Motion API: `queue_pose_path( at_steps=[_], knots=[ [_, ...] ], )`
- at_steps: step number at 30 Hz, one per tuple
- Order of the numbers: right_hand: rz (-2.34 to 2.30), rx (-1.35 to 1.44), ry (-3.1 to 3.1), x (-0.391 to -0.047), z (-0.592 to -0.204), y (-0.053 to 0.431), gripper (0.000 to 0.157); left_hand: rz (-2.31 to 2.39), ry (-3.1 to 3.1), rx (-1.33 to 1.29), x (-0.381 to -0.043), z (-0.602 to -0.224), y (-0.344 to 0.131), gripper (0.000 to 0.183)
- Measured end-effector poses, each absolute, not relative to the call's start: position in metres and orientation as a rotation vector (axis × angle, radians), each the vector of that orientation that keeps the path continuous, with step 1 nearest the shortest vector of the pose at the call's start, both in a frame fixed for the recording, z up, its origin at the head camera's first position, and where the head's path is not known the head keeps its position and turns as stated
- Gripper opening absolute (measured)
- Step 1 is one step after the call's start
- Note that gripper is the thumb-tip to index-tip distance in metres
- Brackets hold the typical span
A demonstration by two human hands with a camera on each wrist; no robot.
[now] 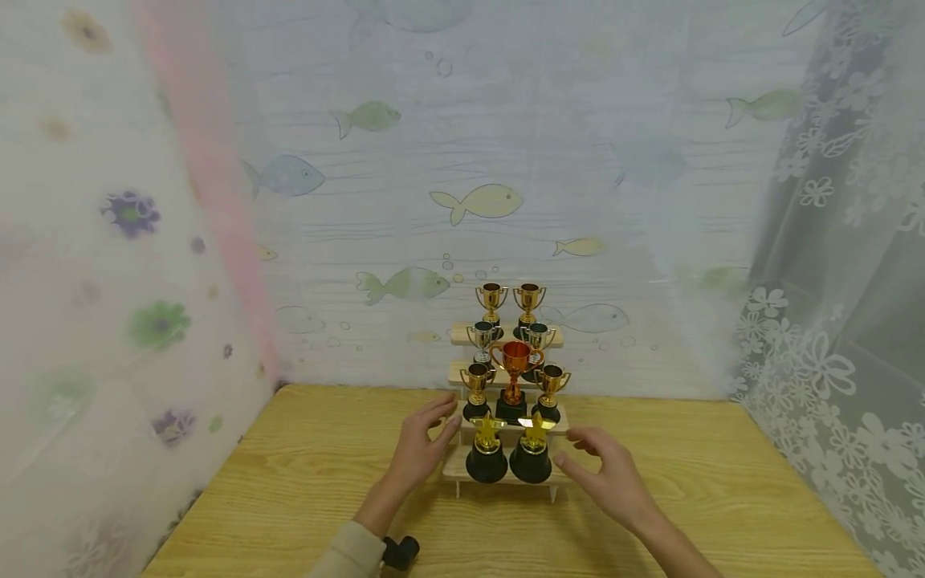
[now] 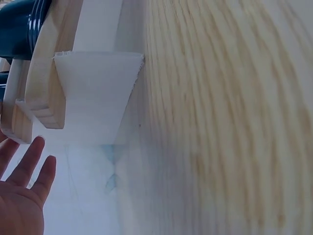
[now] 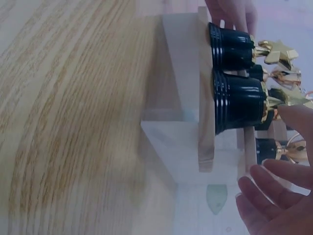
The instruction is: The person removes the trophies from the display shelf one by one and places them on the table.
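Note:
A stepped wooden stand [image 1: 454,467] with white side supports holds several small trophies. Two gold star trophies [image 1: 487,449] on black bases occupy its lowest step. One step up, an orange-red cup trophy [image 1: 515,359] stands between two gold cups [image 1: 478,385]. Silver cups [image 1: 482,337] are behind it, and gold cups [image 1: 529,299] top the stand. My left hand [image 1: 421,451] is at the stand's left side, fingers extended near a step's end; contact is unclear. On the other side, my right hand [image 1: 610,479] has relaxed, slightly bent fingers beside the steps, holding nothing.
The stand is on a wood-grain table [image 1: 318,449], close to a back curtain [image 1: 405,193] printed with fish. A small black object [image 1: 401,552] lies by the left sleeve [image 1: 352,550]. Floral curtains [image 1: 831,385] hang along both sides.

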State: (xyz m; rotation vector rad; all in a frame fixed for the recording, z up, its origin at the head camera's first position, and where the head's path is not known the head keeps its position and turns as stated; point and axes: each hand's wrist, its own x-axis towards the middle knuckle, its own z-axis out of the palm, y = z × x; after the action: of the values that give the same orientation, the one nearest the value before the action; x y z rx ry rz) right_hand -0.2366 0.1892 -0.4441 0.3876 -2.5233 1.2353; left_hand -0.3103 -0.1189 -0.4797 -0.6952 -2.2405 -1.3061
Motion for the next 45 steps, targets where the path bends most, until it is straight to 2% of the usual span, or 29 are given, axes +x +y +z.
queue_pose_path(
  at_steps=[18, 25, 45],
  knots=[
    [1.383, 0.338, -2.569, -0.241, -0.451, 0.166, 0.051, -1.336, -2.200, -0.681, -0.312, -0.481, -0.117, 0.034],
    [1.473, 0.317, -2.505, -0.245, -0.455, 0.156, 0.045, -1.295, -2.222, -0.670, -0.312, -0.480, -0.116, 0.035],
    [1.559, 0.328, -2.465, -0.251, -0.460, 0.149, 0.043, -1.267, -2.244, -0.661, -0.314, -0.480, -0.117, 0.033]
  ],
)
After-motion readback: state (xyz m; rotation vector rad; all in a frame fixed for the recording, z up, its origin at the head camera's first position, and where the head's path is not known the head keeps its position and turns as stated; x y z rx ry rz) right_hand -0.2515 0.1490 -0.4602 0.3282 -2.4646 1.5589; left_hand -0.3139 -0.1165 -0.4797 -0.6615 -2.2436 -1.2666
